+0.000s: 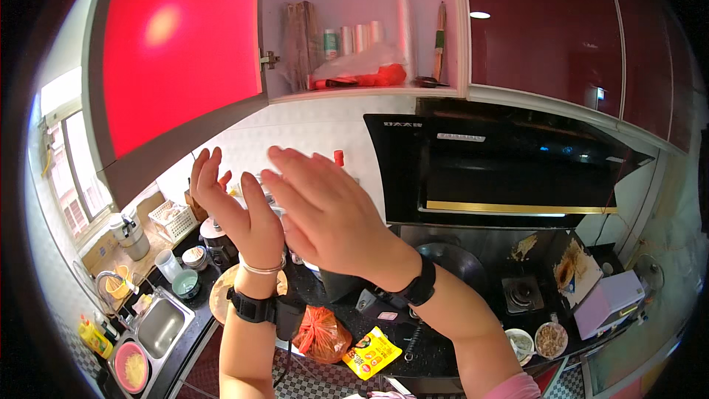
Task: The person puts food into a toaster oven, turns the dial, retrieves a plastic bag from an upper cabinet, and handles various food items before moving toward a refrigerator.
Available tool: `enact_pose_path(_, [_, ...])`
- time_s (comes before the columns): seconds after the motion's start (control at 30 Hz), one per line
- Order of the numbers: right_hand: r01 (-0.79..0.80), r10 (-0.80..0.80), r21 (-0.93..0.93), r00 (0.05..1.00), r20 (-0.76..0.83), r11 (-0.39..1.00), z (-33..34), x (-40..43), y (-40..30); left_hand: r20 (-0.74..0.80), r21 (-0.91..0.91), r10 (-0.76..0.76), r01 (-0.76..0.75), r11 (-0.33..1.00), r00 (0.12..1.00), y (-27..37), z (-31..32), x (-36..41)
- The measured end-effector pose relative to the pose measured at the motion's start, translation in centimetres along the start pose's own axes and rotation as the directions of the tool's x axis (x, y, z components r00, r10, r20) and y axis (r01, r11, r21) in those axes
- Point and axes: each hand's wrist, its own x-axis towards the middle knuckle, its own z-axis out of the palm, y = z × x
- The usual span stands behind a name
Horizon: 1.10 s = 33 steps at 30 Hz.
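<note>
Both bare hands are raised in front of an open wall cabinet [354,16]. My left hand [243,216] is upright with its fingers apart and a bangle at the wrist; nothing shows in it. My right hand [332,210] reaches across close beside it, fingers extended, palm hidden from view; no held thing is visible. Whether the hands touch I cannot tell. Below them on the black counter are a red plastic bag [321,335], tied at the top, and a yellow food packet [372,353]. A round wooden board [222,295] is partly hidden behind my left forearm.
The red cabinet door [183,50] hangs open at upper left. A black range hood [498,172] juts out at right, above a wok [451,266]. At left are a sink [162,330], a pink bowl [132,367] and a white basket [173,220]. Two bowls stand at the right front.
</note>
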Motion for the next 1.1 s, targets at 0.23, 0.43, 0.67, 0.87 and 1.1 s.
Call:
enact_pose_path(0.23, [-0.156,0.162,-0.151,0.986,0.028,0.976,1.2,-1.1,4.2,0.075,0.257,0.106,-0.122,0.959,0.992,-1.8,1.5,1.7])
enact_pose_path(0.43, [-0.275,0.321,-0.335,0.943,0.091,0.901,2.3,-0.2,8.8,0.195,0.116,0.108,-0.132,0.984,0.975,-5.6,5.0,2.8])
enact_pose_path(0.67, [-0.227,0.396,-0.506,0.881,0.257,0.832,1.6,3.6,16.7,0.485,-0.055,0.119,-0.106,0.993,0.866,-10.5,12.7,5.3])
enact_pose_path(0.87, [-0.195,0.562,-0.640,0.702,0.437,0.743,2.1,6.9,27.4,0.654,-0.105,0.165,-0.128,0.986,0.738,-13.6,19.8,7.7])
enact_pose_path(1.1, [-0.230,0.861,-0.830,0.108,0.497,0.508,4.0,10.6,31.3,0.680,0.061,0.088,-0.176,0.983,0.728,-17.0,21.0,7.9])
